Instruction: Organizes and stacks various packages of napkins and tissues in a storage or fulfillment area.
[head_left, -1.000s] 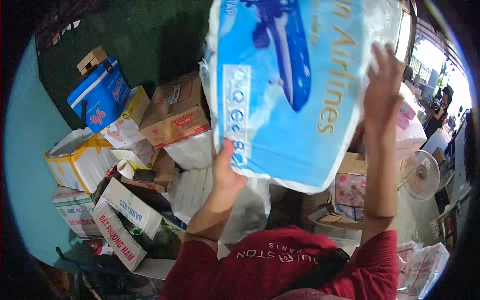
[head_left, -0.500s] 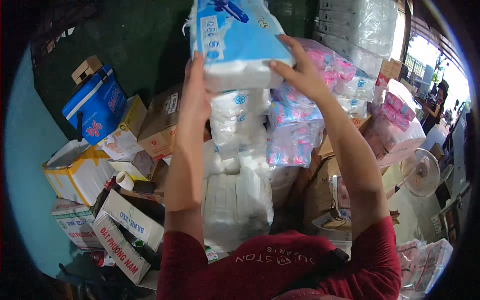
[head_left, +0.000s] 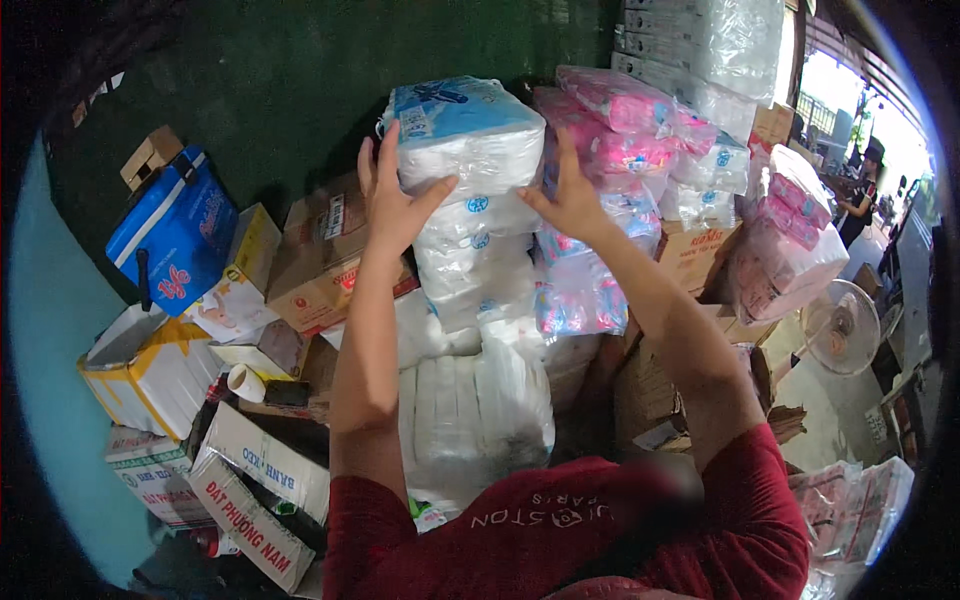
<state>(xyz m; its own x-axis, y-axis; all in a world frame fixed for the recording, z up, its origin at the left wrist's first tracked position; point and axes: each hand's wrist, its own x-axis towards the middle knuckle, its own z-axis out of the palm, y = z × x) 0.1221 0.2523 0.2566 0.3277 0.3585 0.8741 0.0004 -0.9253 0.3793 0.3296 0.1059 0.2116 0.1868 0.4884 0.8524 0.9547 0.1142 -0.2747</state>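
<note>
A wide plastic-wrapped pack with a blue top (head_left: 470, 110) and white sides rests on a tall stack of wrapped white packs (head_left: 475, 270). My left hand (head_left: 398, 205) is at its left front corner, fingers spread upward, thumb against or very near the front. My right hand (head_left: 565, 200) is at the right front corner, fingers apart, thumb at the lower edge. Neither hand is wrapped round the pack. Pink and blue wrapped packs (head_left: 625, 150) stand piled just right of the stack. Below, bulky white bundles (head_left: 470, 405) lie in front.
Left are a blue cooler (head_left: 170, 235), cardboard boxes (head_left: 255, 510) and a taped white box (head_left: 140, 380). Behind is a dark green wall (head_left: 300, 90). Right are tall white packs (head_left: 735, 50), a standing fan (head_left: 838, 325), more cartons (head_left: 690, 255) and another person (head_left: 858, 200) near a bright opening.
The blue-topped pack was held up high and has come down and away from me onto the white stack. My fingers have loosened and spread from it.
</note>
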